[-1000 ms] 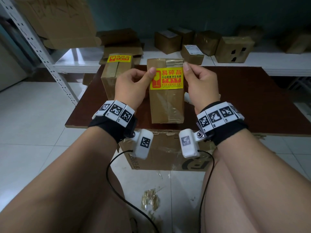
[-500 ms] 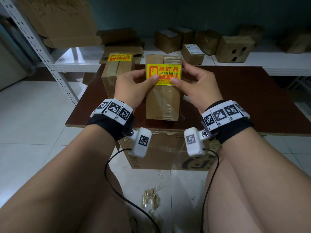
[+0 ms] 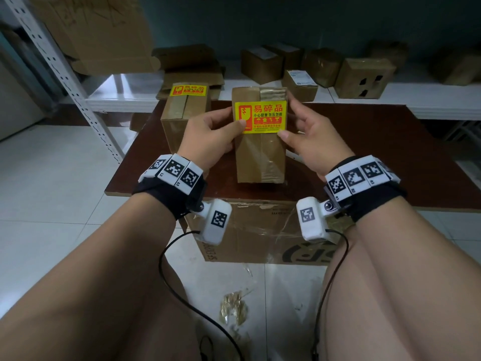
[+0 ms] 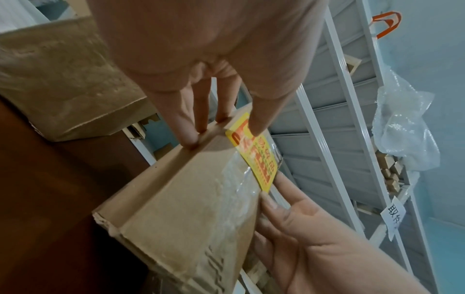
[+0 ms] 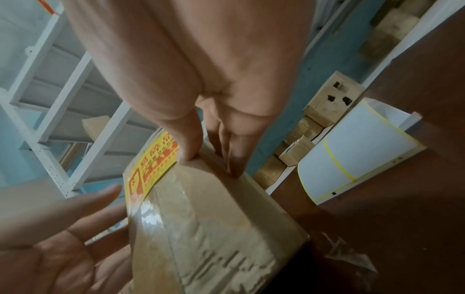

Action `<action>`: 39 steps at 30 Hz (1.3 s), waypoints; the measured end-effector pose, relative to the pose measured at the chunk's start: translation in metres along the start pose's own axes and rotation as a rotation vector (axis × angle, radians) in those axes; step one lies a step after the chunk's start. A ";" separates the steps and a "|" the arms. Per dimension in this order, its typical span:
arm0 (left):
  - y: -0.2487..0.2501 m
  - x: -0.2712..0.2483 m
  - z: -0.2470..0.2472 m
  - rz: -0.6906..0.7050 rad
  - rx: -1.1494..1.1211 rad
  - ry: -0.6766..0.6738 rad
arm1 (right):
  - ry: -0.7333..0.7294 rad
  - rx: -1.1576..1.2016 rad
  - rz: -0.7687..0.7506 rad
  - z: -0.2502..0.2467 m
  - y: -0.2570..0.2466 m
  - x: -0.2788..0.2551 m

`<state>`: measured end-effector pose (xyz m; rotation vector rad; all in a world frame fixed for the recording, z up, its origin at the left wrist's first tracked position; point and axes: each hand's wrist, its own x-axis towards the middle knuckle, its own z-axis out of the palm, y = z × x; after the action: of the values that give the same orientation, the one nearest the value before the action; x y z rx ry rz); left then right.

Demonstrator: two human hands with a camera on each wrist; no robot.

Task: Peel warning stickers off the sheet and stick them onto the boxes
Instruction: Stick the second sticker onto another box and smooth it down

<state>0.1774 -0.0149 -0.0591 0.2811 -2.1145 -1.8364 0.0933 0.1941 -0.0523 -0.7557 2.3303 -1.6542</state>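
Observation:
A tall taped cardboard box (image 3: 260,155) lies on the brown table (image 3: 390,152). A yellow warning sticker (image 3: 260,117) lies flat on its top face. My left hand (image 3: 223,123) has its thumb on the sticker's lower left corner and straight fingers along the box's left side. My right hand (image 3: 299,123) mirrors it, thumb by the lower right corner. The left wrist view shows the sticker (image 4: 256,159) under the left hand's (image 4: 221,119) thumb. In the right wrist view the right hand (image 5: 214,149) presses the box (image 5: 214,228) edge. A white sticker roll (image 5: 352,151) lies beside it.
A second box (image 3: 182,121) bearing a sticker (image 3: 188,90) stands to the left. More cartons (image 3: 361,76) sit on the white shelf behind. A large carton (image 3: 260,230) is under the table. A metal rack post (image 3: 78,100) rises at left.
The sticker, held up in the air by both hands a second ago, now lies on the box. Both thumbs have slid outward to its lower corners.

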 end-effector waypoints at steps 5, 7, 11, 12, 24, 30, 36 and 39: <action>-0.005 0.001 -0.001 0.063 0.172 0.169 | 0.087 0.066 -0.027 0.016 -0.007 -0.008; -0.004 0.001 0.002 0.064 0.186 0.138 | 0.153 -0.023 -0.072 0.022 -0.007 -0.009; 0.001 -0.002 0.006 0.095 0.200 0.133 | 0.172 0.030 -0.059 0.022 -0.008 -0.006; 0.002 -0.003 0.006 0.100 0.211 0.149 | 0.134 0.101 -0.026 0.021 -0.009 -0.007; -0.003 0.004 -0.003 0.108 0.127 0.040 | 0.213 0.028 -0.068 0.025 -0.008 -0.005; 0.000 0.006 -0.007 0.051 0.053 0.023 | 0.108 0.269 0.096 0.013 -0.006 0.003; -0.002 -0.003 0.008 0.165 0.085 -0.061 | 0.312 0.089 0.017 0.015 -0.007 -0.004; -0.002 -0.004 0.012 0.195 0.120 -0.043 | 0.331 0.102 0.021 0.015 -0.004 -0.003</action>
<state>0.1771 -0.0029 -0.0627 0.0603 -2.1999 -1.6226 0.1030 0.1821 -0.0540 -0.4642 2.4267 -2.0023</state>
